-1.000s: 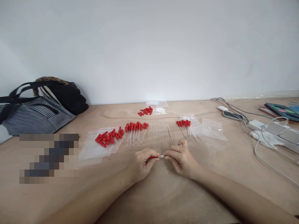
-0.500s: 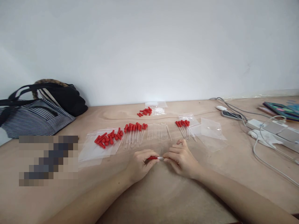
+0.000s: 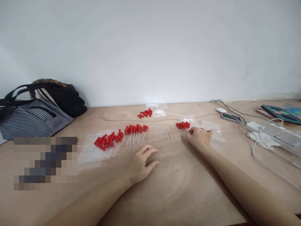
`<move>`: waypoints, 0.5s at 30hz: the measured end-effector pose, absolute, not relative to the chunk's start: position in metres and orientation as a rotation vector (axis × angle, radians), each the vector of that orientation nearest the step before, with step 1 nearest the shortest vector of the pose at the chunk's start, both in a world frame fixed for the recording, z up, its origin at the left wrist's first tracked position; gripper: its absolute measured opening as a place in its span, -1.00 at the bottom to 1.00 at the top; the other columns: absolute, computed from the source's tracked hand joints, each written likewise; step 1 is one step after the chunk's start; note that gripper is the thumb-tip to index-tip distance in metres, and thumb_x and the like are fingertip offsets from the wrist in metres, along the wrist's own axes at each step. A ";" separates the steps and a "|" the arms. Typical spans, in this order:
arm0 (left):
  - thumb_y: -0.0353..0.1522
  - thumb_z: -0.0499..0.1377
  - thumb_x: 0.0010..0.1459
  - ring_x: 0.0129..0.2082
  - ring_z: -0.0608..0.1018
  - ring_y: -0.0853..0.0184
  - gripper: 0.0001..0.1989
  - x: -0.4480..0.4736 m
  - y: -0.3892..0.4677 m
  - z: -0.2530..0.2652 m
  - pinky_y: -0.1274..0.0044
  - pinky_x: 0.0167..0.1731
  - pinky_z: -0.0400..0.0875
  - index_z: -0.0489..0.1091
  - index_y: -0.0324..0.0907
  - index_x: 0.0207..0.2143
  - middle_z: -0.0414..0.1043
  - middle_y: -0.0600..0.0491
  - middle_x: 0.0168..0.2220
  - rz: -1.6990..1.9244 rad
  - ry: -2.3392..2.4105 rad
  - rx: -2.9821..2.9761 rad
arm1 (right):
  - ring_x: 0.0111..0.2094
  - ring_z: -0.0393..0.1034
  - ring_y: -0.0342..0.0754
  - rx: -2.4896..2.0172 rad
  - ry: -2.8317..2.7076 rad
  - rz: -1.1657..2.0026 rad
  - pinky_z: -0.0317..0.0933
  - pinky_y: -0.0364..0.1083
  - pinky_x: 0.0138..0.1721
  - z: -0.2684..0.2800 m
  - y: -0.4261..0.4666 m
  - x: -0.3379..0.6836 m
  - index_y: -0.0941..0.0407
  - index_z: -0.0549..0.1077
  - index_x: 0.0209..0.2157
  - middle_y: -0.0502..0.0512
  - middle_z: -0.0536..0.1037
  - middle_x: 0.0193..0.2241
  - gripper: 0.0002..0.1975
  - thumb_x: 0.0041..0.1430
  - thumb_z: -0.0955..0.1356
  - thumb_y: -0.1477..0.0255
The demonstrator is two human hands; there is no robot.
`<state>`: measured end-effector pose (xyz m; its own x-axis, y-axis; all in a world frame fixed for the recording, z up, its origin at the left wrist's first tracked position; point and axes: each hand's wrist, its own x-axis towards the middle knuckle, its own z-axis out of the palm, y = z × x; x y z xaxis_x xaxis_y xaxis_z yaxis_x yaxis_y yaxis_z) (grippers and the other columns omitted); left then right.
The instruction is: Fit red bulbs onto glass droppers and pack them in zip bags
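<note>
My left hand (image 3: pixel 142 164) is at the middle of the table, its fingers apart and nothing between them. Farther right, my right hand (image 3: pixel 199 136) has its thumb and fingers pinched at the right edge of a small row of glass droppers (image 3: pixel 182 126) with red bulbs. A dropper appears to be in that pinch, mostly hidden by the fingers. Bare glass tubes (image 3: pixel 160 133) lie side by side between the hands, beyond them. To their left is a larger row of red-bulbed droppers (image 3: pixel 135 135). Loose red rubber bulbs (image 3: pixel 109 140) are heaped on a clear plastic bag (image 3: pixel 89 153).
At the back are more red bulbs (image 3: pixel 145 113) and a bag of tubes (image 3: pixel 158 111). Clear bags (image 3: pixel 217 131) lie by my right hand. Cables, a power strip (image 3: pixel 270 133) and a dark device (image 3: pixel 231 117) occupy the right. A striped bag (image 3: pixel 37 117) stands left.
My hands have parted. The left let go of the red bulb and opened; the right moved right and away from me to the small row of droppers.
</note>
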<state>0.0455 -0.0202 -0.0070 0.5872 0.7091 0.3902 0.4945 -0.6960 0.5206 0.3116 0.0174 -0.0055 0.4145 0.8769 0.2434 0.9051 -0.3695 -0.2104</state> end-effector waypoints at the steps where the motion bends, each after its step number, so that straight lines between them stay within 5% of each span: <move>1: -0.44 0.12 0.02 -0.24 0.42 0.34 -0.74 0.046 -0.020 -0.007 0.47 -0.22 0.34 0.28 -0.12 -0.18 0.30 0.04 -0.22 0.831 0.970 2.463 | -0.32 0.31 0.08 -2.378 -1.539 -0.117 -0.17 0.05 -0.20 -0.005 0.019 0.311 0.11 0.48 -0.51 0.14 0.50 -0.53 -0.70 0.03 0.16 0.34; 15: -0.42 0.11 0.05 -0.31 0.42 0.35 -0.87 0.044 -0.018 -0.010 0.48 -0.28 0.34 0.35 -0.15 -0.29 0.33 0.05 -0.32 0.895 1.017 2.512 | -0.28 0.30 0.06 -2.141 -1.698 -0.178 -0.17 0.04 -0.22 -0.006 0.015 0.291 0.12 0.44 -0.43 0.12 0.51 -0.46 -0.68 0.09 0.15 0.26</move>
<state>0.0437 -0.0184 -0.0105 0.5588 0.7031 0.4398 0.5253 -0.7104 0.4683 0.2905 0.0150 -0.0064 0.2540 0.9051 0.3410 0.9561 -0.1817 -0.2299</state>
